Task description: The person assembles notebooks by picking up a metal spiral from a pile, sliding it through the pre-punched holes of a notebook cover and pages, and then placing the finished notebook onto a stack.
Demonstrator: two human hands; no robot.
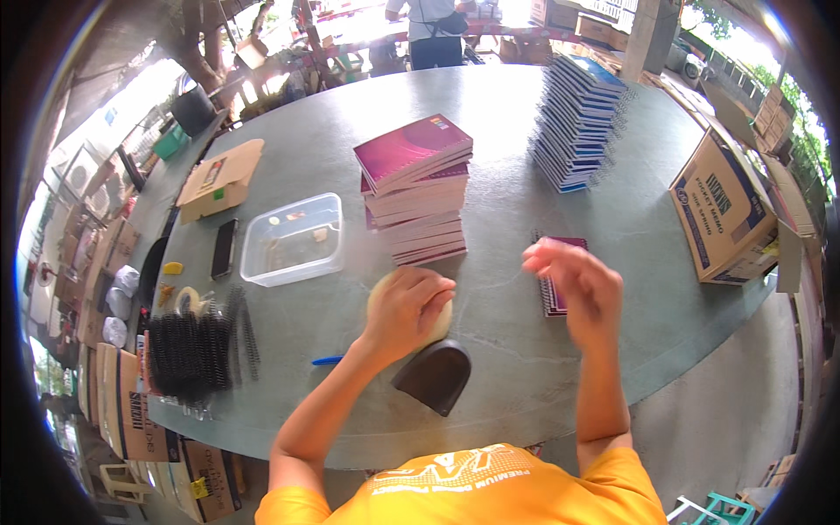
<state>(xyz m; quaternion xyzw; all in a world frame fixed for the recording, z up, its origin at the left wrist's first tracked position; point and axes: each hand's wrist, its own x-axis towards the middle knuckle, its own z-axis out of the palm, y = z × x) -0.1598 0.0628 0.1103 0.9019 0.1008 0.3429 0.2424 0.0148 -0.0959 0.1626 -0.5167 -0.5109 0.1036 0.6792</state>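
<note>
Grey table [525,376], left hand [402,306] curled over cream object [443,327], grip unclear; right hand [588,284] aloft, fingers slack

dark lettering on cardboard box [719,210], white on orange shirt [516,488], black on lower-left carton [131,402]

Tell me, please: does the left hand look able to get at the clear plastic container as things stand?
Probably yes. The clear plastic container stands ahead and to the left of the left hand, and only bare tabletop shows between them.
</note>
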